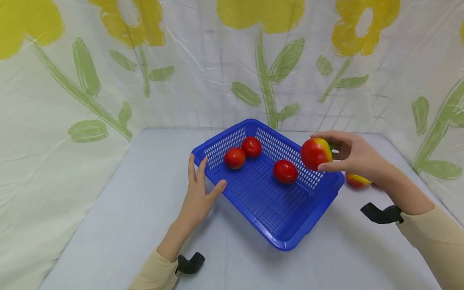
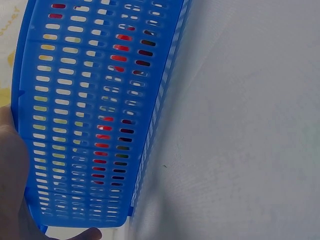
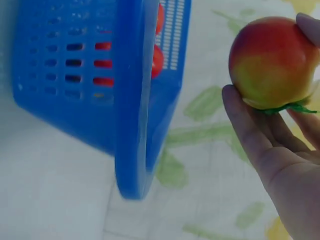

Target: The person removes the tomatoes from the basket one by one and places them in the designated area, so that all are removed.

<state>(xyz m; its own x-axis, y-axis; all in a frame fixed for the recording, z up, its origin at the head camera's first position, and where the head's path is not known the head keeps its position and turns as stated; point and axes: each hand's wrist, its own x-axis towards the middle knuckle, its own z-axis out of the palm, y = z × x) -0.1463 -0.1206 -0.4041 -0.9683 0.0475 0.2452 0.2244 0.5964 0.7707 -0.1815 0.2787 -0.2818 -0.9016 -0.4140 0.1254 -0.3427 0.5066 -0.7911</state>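
Observation:
A red-and-yellow tomato (image 1: 314, 154) with a green leafy top is held between the thumb and fingers of my right hand (image 1: 349, 153), above the right side of a blue perforated basket (image 1: 253, 213). In the right wrist view the tomato (image 3: 272, 62) sits at the fingertips, its green top toward the palm. Inside the basket lie three red round fruits: two close together, one fruit (image 1: 234, 158) beside another fruit (image 1: 251, 147), and a third fruit (image 1: 285, 172) nearer the right wall. My left hand (image 1: 197, 197) touches the basket's left rim, fingers spread and mostly straight.
Another red-and-yellow fruit (image 1: 357, 181) lies on the pale table (image 1: 145, 225) right of the basket, partly hidden behind my right wrist. A white curtain (image 1: 203, 80) with painted yellow flowers hangs behind the table and along its sides.

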